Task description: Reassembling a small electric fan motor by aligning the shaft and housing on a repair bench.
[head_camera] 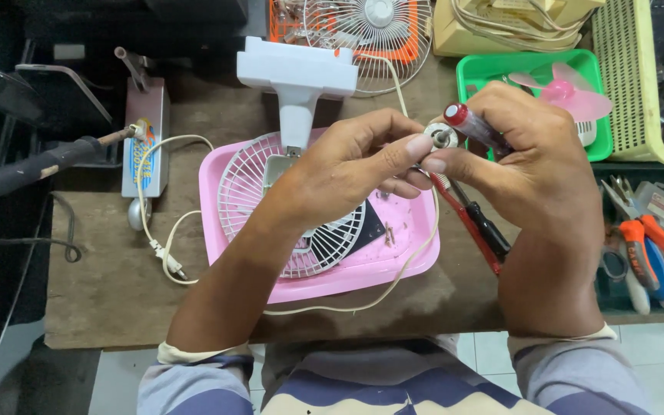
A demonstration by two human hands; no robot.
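My left hand [355, 165] pinches a small round metal fan motor [441, 138] between thumb and fingers, above a pink tray [393, 265]. My right hand [532, 165] grips a screwdriver [474, 129] with a dark red clear handle, its tip end pointing toward the motor. Red and black leads [474, 223] hang from the motor down past my right palm. In the tray lies a white fan grille [251, 196] attached to a white fan base [297, 81]. A cream power cord [405, 257] loops around the tray.
A soldering iron [48, 165] rests at the left beside a small box stand [145, 131]. Behind are another fan grille [374, 34], a green basket [493, 69] with pink fan blades [570, 92], and a yellow basket [635, 77]. Pliers and cutters [647, 253] lie at the right.
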